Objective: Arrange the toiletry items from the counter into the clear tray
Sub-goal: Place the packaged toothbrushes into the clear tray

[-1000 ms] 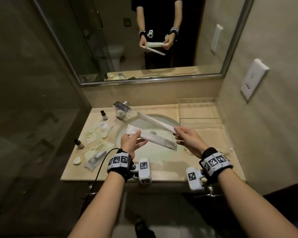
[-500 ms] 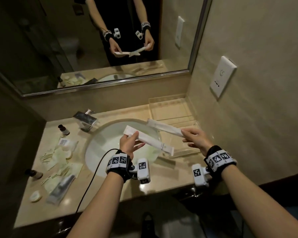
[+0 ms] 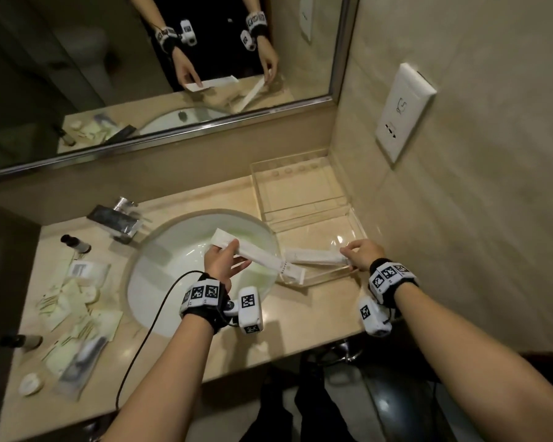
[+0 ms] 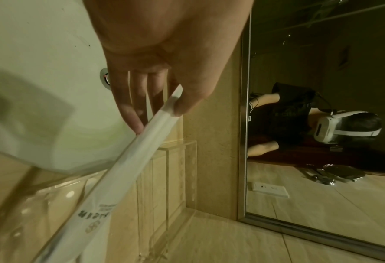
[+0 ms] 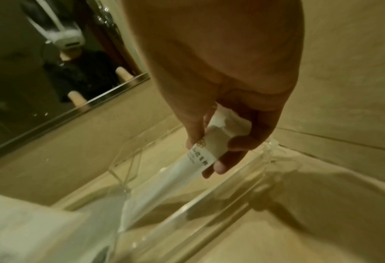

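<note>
At the left edge of the beige stone counter (image 3: 300, 327), flat pale sachets (image 3: 77, 301) are scattered with two small dark-capped bottles (image 3: 77, 244), a small round white item (image 3: 31, 383) and a clear packet with a dark object inside (image 3: 80, 362); what that object is cannot be made out. A chrome tap (image 3: 115, 218) is set behind the round white sink basin (image 3: 160, 269), in which nothing but the drain is seen.

Over the basin, a long flat white paper sleeve with dark print at one end (image 3: 259, 258) is pinched near its left end by the left hand (image 3: 222, 266), thumb on one face and fingers on the other, as the left wrist view confirms (image 4: 128, 160). Its printed end reaches over the near left corner of the clear acrylic tray (image 3: 358, 224).

The tray, divided into compartments, is placed at the right edge of the counter against the wall. The rear compartments are seen to hold nothing. In the nearest, largest compartment a second long white paper sleeve (image 3: 316, 257) is held low by the right hand (image 3: 363, 255), its right end gripped between thumb and curled fingers (image 5: 218, 167). Whether it touches the tray floor cannot be told. In the right wrist view its far end is blurred (image 5: 155, 192).

A white wall socket plate (image 3: 403, 113) is fixed to the right wall; the mirror (image 3: 141, 74) is cut off at the top.
</note>
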A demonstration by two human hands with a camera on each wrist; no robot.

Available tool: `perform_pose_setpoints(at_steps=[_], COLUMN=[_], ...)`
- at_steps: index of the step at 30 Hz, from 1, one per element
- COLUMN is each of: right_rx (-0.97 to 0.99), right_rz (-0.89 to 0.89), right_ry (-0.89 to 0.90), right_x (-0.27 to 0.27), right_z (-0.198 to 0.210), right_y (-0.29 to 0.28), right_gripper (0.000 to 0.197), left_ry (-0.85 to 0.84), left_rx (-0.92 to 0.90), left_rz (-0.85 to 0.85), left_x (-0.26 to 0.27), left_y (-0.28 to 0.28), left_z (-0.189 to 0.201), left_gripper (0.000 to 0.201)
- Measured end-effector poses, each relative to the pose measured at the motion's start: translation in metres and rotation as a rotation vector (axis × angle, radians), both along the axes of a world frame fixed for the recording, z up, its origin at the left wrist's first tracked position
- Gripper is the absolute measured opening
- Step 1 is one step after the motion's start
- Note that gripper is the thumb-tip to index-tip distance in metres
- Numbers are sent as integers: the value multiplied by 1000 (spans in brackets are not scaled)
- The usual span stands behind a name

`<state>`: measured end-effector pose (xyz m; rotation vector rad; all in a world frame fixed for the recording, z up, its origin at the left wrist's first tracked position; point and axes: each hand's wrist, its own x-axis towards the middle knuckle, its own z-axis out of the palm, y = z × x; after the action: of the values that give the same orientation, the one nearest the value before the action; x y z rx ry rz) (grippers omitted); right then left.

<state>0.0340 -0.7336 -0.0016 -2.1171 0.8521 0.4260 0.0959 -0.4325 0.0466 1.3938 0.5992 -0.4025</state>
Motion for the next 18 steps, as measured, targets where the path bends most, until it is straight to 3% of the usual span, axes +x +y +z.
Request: perform_pose_setpoints(at_steps=[4,8,14,18], right_rx=[-198,-432,-311,-276], right_rz=[145,391,627,639], right_ry=[30,-65,-182,-185], right_x=[17,29,37,36], right_z=[0,-3,-21,-26], right_y=[-1,8,20,21], right_gripper=[23,22,30,22], left_ry=[10,22,29,11], left_rx=[19,20,14,11], left_rz=[40,61,114,190], left_x=[5,10,16,24], left_y=[-12,-24,-29,-27], left_z=[-4,-7,-12,-14], left_gripper=[5,7,5,18])
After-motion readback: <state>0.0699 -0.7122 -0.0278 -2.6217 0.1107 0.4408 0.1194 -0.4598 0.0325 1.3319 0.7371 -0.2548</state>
